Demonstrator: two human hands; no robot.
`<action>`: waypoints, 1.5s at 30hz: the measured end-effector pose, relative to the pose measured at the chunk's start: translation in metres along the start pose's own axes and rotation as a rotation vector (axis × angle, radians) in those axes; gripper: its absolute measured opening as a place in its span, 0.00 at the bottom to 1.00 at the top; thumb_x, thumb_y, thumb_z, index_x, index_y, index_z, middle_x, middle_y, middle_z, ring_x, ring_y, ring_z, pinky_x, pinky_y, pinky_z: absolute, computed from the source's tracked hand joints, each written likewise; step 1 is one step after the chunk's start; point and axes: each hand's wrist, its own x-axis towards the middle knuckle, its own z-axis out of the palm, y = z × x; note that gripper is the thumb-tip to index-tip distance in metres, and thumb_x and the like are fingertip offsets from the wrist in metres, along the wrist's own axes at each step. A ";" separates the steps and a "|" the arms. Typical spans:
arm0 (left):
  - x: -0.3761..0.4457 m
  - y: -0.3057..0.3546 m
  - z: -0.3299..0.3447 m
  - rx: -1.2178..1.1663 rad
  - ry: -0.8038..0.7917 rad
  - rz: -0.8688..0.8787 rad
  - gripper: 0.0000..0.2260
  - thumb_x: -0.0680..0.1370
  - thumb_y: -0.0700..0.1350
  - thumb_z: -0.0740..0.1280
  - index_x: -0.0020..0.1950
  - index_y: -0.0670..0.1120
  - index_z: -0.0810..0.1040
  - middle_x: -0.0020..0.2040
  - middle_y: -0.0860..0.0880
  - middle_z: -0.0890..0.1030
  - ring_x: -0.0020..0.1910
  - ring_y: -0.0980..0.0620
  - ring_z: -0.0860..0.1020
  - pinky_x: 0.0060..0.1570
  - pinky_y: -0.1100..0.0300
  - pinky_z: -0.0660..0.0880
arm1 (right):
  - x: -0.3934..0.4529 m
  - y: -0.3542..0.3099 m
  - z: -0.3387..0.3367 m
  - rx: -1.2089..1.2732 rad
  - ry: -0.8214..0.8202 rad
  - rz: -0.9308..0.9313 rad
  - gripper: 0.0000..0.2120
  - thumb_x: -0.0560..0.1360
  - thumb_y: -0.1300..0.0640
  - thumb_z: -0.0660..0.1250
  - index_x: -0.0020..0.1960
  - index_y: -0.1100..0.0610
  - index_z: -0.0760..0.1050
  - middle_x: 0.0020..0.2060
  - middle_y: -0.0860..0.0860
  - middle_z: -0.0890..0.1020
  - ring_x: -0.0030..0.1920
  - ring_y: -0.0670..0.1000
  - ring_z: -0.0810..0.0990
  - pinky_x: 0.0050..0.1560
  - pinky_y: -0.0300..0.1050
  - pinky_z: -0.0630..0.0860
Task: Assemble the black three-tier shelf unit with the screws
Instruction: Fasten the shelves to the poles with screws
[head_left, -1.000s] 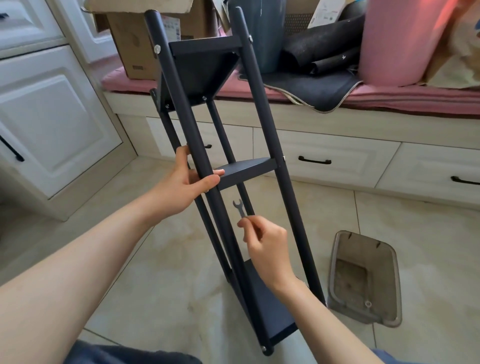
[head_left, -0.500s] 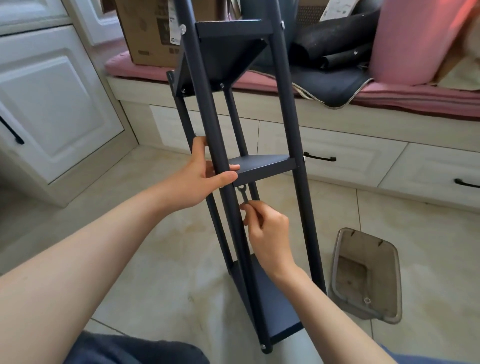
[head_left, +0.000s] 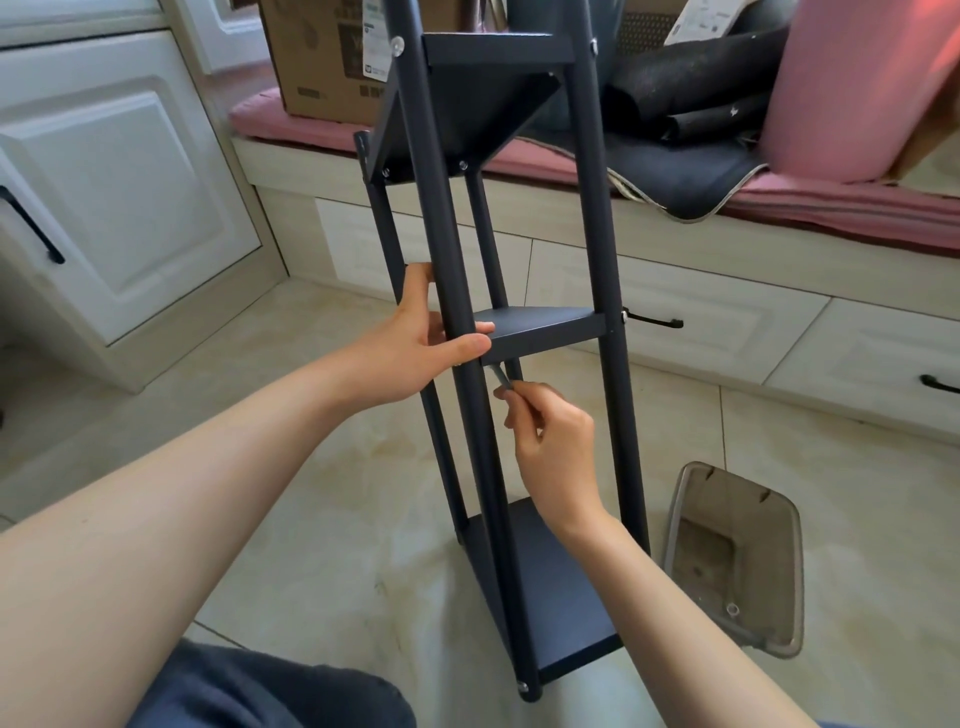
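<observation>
The black three-tier shelf unit (head_left: 589, 218) stands tilted on the floor in front of me, all tiers mounted between its poles. My left hand (head_left: 415, 345) grips the near pole right at the middle tier (head_left: 545, 328), thumb laid across the tier's front edge. My right hand (head_left: 556, 447) pinches a small silver wrench (head_left: 500, 375) just below that tier, its head hidden under the tier next to the near pole. Screw heads show on the poles at the top tier and at the near pole's foot.
A translucent plastic bin (head_left: 735, 558) lies on the tiled floor at right, a small ring inside it. Behind the shelf runs a drawer bench with a pink cushion (head_left: 810, 195), a cardboard box (head_left: 332, 57) and dark mats. White cabinets stand at left.
My right hand has lifted the wrench from open air up under the middle tier. The shelf unit has come closer and more upright, and my left hand kept its grip.
</observation>
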 end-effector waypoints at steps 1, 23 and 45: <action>0.000 0.000 0.000 -0.002 0.000 -0.001 0.25 0.81 0.53 0.67 0.66 0.61 0.51 0.64 0.55 0.81 0.65 0.56 0.77 0.70 0.51 0.69 | 0.001 0.000 0.000 -0.005 0.004 -0.003 0.08 0.79 0.69 0.64 0.50 0.63 0.82 0.38 0.49 0.80 0.37 0.49 0.78 0.41 0.37 0.73; -0.001 0.001 0.000 -0.028 0.007 0.005 0.24 0.80 0.50 0.67 0.66 0.60 0.53 0.60 0.60 0.83 0.61 0.63 0.77 0.66 0.58 0.69 | 0.005 0.022 0.026 0.082 -0.005 -0.027 0.06 0.79 0.63 0.66 0.49 0.61 0.82 0.36 0.43 0.78 0.37 0.40 0.76 0.42 0.29 0.69; 0.002 -0.001 -0.002 -0.014 0.005 0.002 0.25 0.80 0.52 0.68 0.66 0.61 0.52 0.59 0.60 0.83 0.58 0.66 0.78 0.62 0.63 0.70 | 0.011 0.019 0.019 0.079 0.017 -0.077 0.06 0.78 0.67 0.65 0.48 0.62 0.80 0.39 0.47 0.80 0.38 0.44 0.77 0.40 0.35 0.72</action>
